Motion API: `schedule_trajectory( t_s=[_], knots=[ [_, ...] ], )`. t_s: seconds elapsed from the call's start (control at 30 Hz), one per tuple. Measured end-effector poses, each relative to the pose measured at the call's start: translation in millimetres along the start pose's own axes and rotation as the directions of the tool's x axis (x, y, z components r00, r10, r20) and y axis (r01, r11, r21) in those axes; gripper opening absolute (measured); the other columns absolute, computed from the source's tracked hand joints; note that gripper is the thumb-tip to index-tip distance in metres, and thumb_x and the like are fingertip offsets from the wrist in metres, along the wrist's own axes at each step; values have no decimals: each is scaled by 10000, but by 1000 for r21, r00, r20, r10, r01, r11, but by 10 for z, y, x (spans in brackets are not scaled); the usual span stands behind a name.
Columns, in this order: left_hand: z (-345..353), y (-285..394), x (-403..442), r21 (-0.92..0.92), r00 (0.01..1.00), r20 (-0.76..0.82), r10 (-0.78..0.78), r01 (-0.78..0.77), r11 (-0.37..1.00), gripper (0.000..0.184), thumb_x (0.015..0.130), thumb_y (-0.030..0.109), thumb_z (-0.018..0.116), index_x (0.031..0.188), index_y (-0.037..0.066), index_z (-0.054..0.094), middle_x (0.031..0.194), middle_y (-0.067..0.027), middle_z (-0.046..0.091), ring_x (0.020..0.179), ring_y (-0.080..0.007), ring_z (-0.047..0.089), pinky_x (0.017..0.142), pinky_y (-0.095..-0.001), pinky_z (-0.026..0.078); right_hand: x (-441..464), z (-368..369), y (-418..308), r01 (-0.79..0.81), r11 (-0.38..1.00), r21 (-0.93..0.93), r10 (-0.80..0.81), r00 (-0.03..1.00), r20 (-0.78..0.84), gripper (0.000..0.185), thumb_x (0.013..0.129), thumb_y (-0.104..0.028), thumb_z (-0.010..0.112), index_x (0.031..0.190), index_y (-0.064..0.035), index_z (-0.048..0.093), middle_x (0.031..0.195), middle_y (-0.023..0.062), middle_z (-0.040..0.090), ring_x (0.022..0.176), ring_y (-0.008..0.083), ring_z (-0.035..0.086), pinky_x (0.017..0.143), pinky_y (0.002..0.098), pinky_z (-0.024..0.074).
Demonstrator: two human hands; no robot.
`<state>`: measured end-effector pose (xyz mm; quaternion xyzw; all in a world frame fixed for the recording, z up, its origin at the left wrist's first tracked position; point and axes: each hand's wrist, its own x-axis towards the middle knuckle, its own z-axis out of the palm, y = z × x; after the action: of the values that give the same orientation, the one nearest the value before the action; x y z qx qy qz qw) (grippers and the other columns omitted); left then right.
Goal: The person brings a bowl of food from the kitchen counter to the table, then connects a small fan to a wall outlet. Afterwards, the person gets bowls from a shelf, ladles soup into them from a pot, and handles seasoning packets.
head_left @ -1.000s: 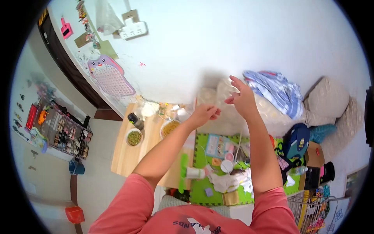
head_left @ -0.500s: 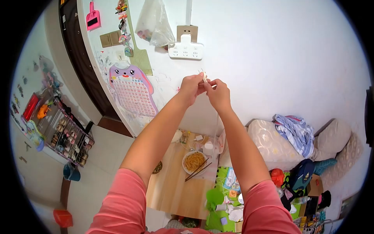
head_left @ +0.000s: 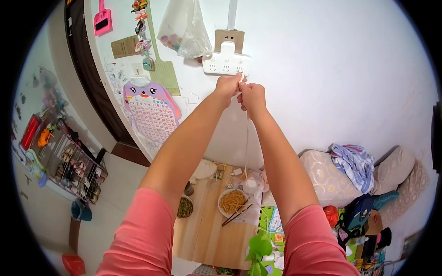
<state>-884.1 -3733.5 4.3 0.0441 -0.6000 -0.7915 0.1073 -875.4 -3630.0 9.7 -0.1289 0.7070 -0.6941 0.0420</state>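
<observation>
Both of my hands are raised at the wall, close together just below a white multi-socket adapter [head_left: 220, 67], which sits in a beige wall outlet [head_left: 223, 35]. My left hand [head_left: 227, 88] pinches a small white power plug [head_left: 241, 77] at the adapter's lower right corner. Beside it, my right hand [head_left: 253, 97] has its fingers closed around the plug's lower end and cord. From there the white cord [head_left: 247, 142] hangs toward the table. Whether the prongs touch or enter a socket, I cannot tell.
Below, a wooden table [head_left: 202, 234] holds a plate of noodles [head_left: 232, 202] with chopsticks [head_left: 237, 212] and a bowl of greenish food [head_left: 185, 207]. A plastic bag [head_left: 186, 32] and a number chart [head_left: 152, 110] hang left. Cushions [head_left: 327, 177] are at right.
Both hands have moved up toward the adapter with the plug, whose prongs showed earlier. The view has shifted slightly, and the cord now hangs visibly below the right hand.
</observation>
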Motion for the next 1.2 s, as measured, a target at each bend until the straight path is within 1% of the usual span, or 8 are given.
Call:
schedule_trajectory(
  t_s=[0.17, 0.53, 0.6, 0.7, 0.93, 1.03, 1.1, 1.2],
  knots=[
    [-15, 44, 89, 17, 997, 63, -39, 38, 999, 355, 927, 261, 433, 998, -51, 585, 643, -58, 536, 420, -123, 378, 404, -273, 319, 108, 70, -27, 10, 996, 93, -10, 1000, -8, 259, 833, -156, 515, 624, -5, 502, 528, 66, 478, 403, 106, 362, 347, 256, 241],
    [117, 65, 58, -99, 995, -82, -59, 50, 994, 303, 900, 245, 455, 903, -20, 602, 662, -37, 544, 462, -110, 384, 470, -264, 352, -11, -112, -249, -132, 971, 199, 109, 986, 124, 171, 757, -80, 554, 633, 37, 539, 522, 80, 486, 386, 134, 377, 343, 269, 263],
    [133, 37, 61, -121, 989, -138, -45, 28, 992, 288, 901, 254, 462, 918, 5, 607, 691, -8, 543, 501, -84, 375, 494, -245, 354, -201, -333, -319, -156, 986, -65, 168, 952, 257, 186, 769, -112, 577, 677, 50, 566, 521, 60, 473, 379, 117, 349, 342, 262, 255],
    [175, -15, 68, -100, 981, -193, -33, 14, 995, 247, 894, 248, 480, 907, 39, 611, 737, 13, 550, 564, -70, 401, 527, -223, 356, -257, -748, -282, -228, 965, -126, 255, 927, 275, 196, 768, -134, 598, 710, 52, 583, 517, 41, 462, 384, 110, 354, 343, 260, 265],
    [165, -22, 177, -79, 974, -228, -4, -15, 997, 234, 891, 256, 488, 887, 60, 615, 715, 37, 540, 610, -63, 420, 578, -226, 361, -117, -575, -133, -181, 984, 7, 172, 948, 266, 182, 764, -140, 605, 713, 35, 600, 526, 33, 476, 418, 113, 402, 371, 265, 319],
    [178, 65, 215, -57, 968, -245, -56, 43, 997, 223, 895, 244, 476, 889, 61, 602, 730, 30, 557, 612, -68, 423, 581, -233, 363, 38, -495, -129, 95, 985, -142, -71, 983, 170, 208, 750, -163, 622, 679, 30, 590, 538, 56, 509, 434, 127, 454, 384, 271, 360],
    [220, 141, 240, -51, 969, -234, -77, 67, 996, 214, 899, 232, 464, 901, 61, 593, 744, 23, 571, 612, -71, 424, 578, -235, 364, 70, -588, -234, 296, 827, -479, -233, 954, 186, 234, 720, -172, 655, 636, 30, 570, 545, 76, 524, 453, 142, 497, 384, 279, 384],
    [265, 225, 315, -32, 934, -320, -161, 159, 987, 205, 908, 222, 444, 939, 63, 571, 762, 10, 593, 610, -76, 426, 568, -233, 366, -63, -834, -558, 106, 827, -553, 22, 975, 220, 240, 699, -165, 671, 615, 30, 559, 527, 76, 511, 443, 146, 500, 381, 282, 391]
  ],
)
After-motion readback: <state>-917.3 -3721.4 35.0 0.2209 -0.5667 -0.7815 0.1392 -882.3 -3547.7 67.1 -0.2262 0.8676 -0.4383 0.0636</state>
